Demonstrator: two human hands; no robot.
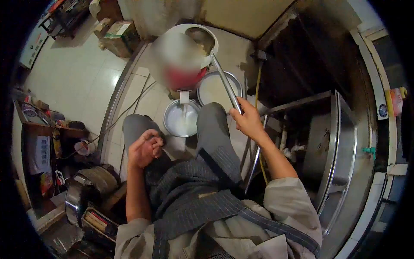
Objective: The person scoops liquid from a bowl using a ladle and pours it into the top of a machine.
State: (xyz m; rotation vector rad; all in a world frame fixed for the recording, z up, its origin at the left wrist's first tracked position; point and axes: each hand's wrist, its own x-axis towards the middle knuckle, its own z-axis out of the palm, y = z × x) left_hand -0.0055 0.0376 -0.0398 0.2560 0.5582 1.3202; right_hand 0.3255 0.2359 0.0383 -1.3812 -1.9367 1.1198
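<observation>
My right hand (pixel 249 119) is wrapped round the end of a long metal handle of a ladle (pixel 225 80). The ladle's round head rests over a wide white basin (pixel 214 35), which tops a red machine (pixel 189 77), partly blurred. Below it, a white spout (pixel 184 96) lets a thin stream of whitish liquid fall into a metal bowl (pixel 167 116) between my knees. Beside that stands a wider metal pan (pixel 238 84) holding pale liquid. My left hand (pixel 148 146) lies on my left thigh, fingers curled in, with nothing seen in it.
A metal-framed stand (pixel 334 142) is close on my right, with a yellow hose (pixel 258 82) beside it. A cable (pixel 129 101) crosses the floor at left. Cluttered shelves (pixel 47 125) and a cardboard box (pixel 120 36) stand further left.
</observation>
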